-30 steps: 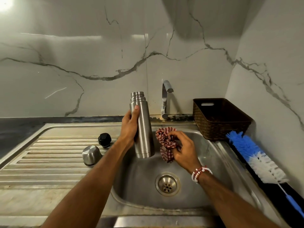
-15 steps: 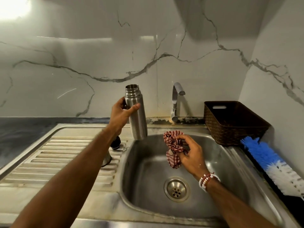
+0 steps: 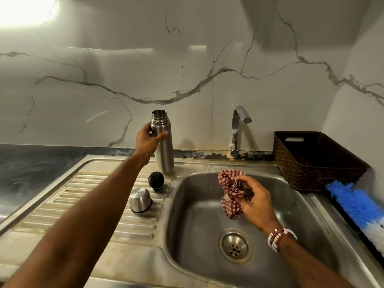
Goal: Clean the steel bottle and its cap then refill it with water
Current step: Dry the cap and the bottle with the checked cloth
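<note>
The steel bottle, uncapped and upright, stands at the back left corner of the sink rim, its base on or just above the steel. My left hand grips its upper body. Over the sink basin, my right hand holds a crumpled red-and-white checked cloth. On the ribbed drainboard sit the black stopper and the steel cup cap, mouth down.
A steel tap rises behind the basin, with no water running. A brown woven basket stands at the back right. A blue-and-white bottle brush lies along the right counter edge. The drain is open.
My left hand has carried the bottle out of the basin, back and to the left, to the sink rim. My right hand stays over the basin with the cloth.
</note>
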